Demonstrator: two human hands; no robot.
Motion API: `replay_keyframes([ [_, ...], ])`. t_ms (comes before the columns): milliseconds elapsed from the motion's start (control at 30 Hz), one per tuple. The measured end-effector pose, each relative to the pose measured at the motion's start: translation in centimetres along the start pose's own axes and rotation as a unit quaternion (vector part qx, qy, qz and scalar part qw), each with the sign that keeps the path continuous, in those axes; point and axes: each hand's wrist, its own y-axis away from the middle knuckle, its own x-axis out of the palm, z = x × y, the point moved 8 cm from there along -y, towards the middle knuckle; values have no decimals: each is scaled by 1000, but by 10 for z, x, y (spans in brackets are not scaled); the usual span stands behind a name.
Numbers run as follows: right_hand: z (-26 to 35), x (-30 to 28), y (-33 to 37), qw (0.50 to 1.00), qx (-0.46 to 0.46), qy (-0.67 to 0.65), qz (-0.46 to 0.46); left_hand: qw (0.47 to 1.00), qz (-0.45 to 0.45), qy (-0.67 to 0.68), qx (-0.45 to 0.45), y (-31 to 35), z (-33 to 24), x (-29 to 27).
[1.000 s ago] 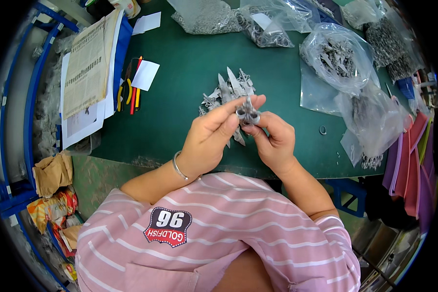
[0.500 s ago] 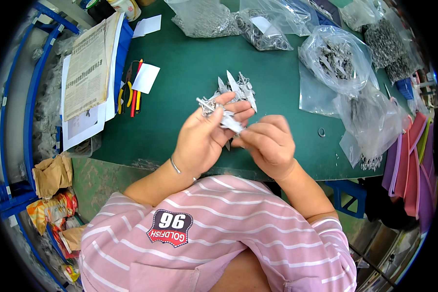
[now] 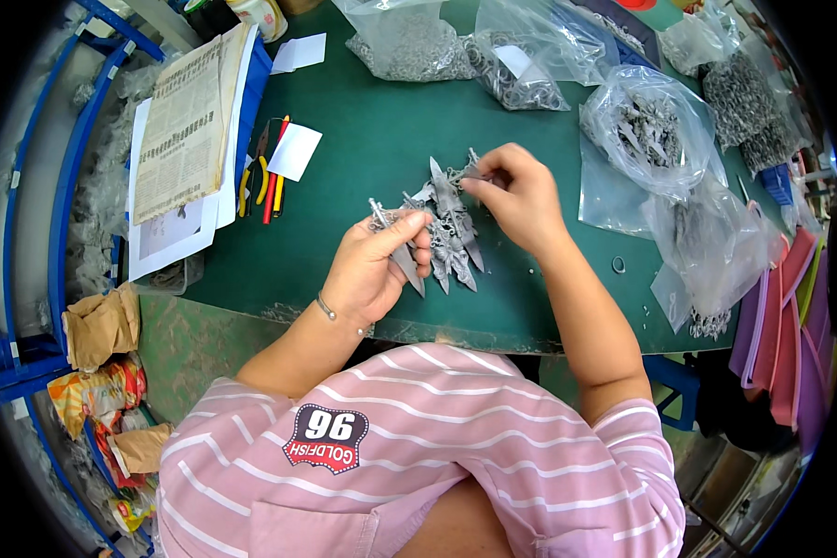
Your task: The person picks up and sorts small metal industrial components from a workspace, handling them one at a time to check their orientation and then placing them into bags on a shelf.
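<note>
Left hand (image 3: 367,267): curled around a bladed grey piece (image 3: 407,267).
Metal pile (image 3: 453,231): on the green table (image 3: 372,126).
Right hand (image 3: 519,197): fingertips nearly together at the pile's edge; whether gripping anything, cannot tell.

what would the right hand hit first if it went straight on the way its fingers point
Likely the pile of grey metal pieces, just left of the right hand; depth is unclear, they may already touch.

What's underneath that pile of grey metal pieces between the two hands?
The green tabletop shows around the pile of grey metal pieces. Upper pieces partly hide lower ones, and whatever lies directly beneath is covered. The right hand overlaps its upper-right edge.
</note>
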Motion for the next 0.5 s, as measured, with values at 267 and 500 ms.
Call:
replay_keyframes([
  [267, 69, -9, 78, 964, -261, -5, -51, 998, 29, 8, 47, -8, 3, 20],
  [500, 22, -8, 91, 965, -68, -229, -112, 997, 42, -7, 62, -4, 2, 24],
])
